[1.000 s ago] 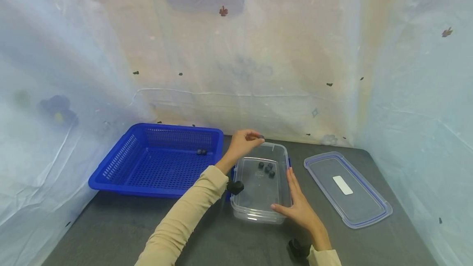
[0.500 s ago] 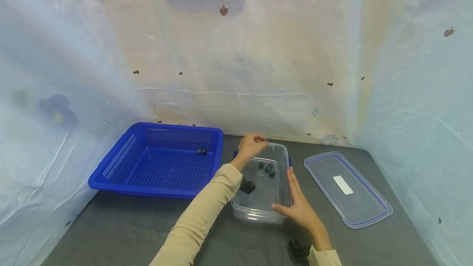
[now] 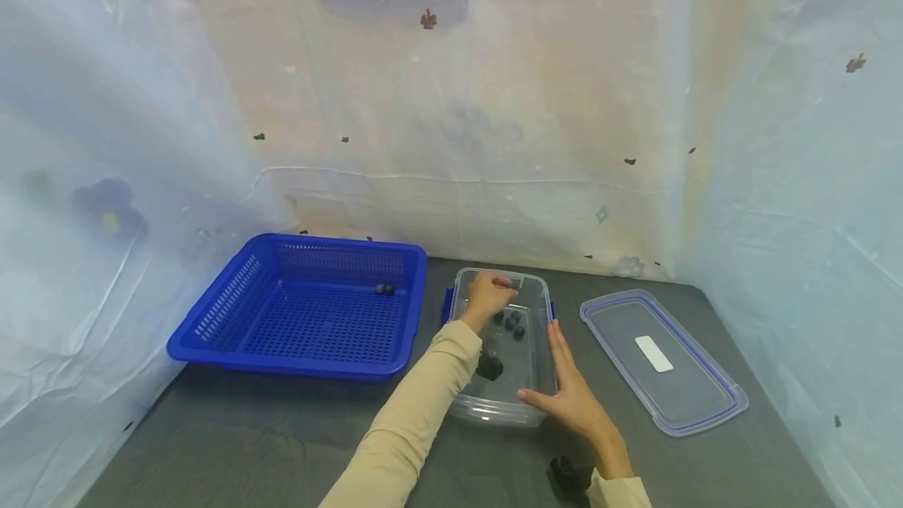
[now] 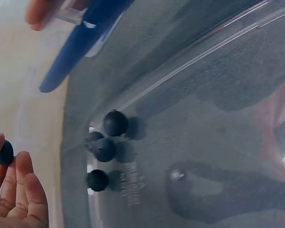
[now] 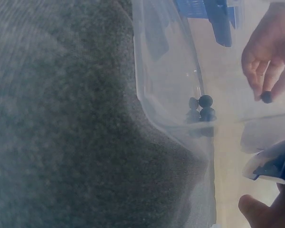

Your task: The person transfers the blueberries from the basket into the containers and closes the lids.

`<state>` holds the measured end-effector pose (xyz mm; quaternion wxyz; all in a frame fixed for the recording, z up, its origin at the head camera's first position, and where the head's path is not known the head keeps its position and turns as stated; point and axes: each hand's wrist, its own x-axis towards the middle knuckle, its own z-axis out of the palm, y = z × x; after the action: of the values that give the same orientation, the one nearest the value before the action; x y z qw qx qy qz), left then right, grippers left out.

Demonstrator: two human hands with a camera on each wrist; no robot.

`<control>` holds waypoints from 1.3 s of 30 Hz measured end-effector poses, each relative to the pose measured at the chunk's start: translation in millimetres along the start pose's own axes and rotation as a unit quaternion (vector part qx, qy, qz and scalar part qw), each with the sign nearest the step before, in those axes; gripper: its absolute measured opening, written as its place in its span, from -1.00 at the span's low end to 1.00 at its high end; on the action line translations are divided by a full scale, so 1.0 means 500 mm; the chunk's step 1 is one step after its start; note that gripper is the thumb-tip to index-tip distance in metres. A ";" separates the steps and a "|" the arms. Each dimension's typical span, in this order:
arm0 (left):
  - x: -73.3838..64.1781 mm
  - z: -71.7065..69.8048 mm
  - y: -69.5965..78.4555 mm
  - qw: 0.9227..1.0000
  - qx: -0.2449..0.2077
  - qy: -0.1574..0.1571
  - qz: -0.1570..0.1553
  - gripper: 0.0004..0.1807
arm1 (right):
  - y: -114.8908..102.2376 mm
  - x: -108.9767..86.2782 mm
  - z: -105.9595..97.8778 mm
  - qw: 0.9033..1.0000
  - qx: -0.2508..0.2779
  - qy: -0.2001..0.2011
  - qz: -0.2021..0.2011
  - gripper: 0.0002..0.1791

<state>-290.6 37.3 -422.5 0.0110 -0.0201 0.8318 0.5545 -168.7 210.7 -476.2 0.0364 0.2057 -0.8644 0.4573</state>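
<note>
My left hand (image 3: 487,295) pinches a blueberry (image 4: 4,154) between thumb and fingertips, over the far part of a clear plastic container (image 3: 508,398). Inside it several more blueberries (image 4: 105,150) are grouped on the floor near the far end. My right hand (image 3: 580,400) rests against the container's right side, fingers straight along the wall and thumb at the near right corner. By those fingers a blue side latch (image 5: 270,164) hangs open. Two dark berries (image 3: 384,289) sit in the blue basket (image 3: 296,370) on the left.
A clear lid (image 3: 694,382) with a blue seal and a white label (image 3: 654,353) lies on the dark table (image 3: 233,437) to the right. Behind stands a patterned plastic sheet (image 3: 451,210), which also rises on both sides.
My left hand has moved from above the container's far left edge to over its inside, coming right and nearer, with the blueberry. The right hand has stayed in place.
</note>
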 end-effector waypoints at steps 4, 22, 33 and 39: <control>-0.005 0.014 -0.005 1.000 0.001 0.015 -0.011 -0.78 | 0.001 -0.001 0.000 1.000 0.001 0.002 -0.002 0.27; 0.003 0.043 -0.078 0.997 -0.013 0.081 -0.006 -0.78 | 0.004 0.001 0.003 1.000 0.010 -0.006 -0.007 0.27; 0.009 0.053 -0.096 0.997 0.023 0.075 -0.005 -0.80 | 0.006 0.003 0.002 1.000 -0.003 0.003 -0.010 0.28; 0.009 0.065 -0.103 0.996 0.032 0.080 0.006 -0.79 | 0.002 0.002 0.001 1.000 0.010 0.000 -0.011 0.27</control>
<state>-292.9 47.2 -482.6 -0.0583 -0.0588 0.8474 0.5245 -170.0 210.3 -476.9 0.0391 0.2161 -0.8574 0.4655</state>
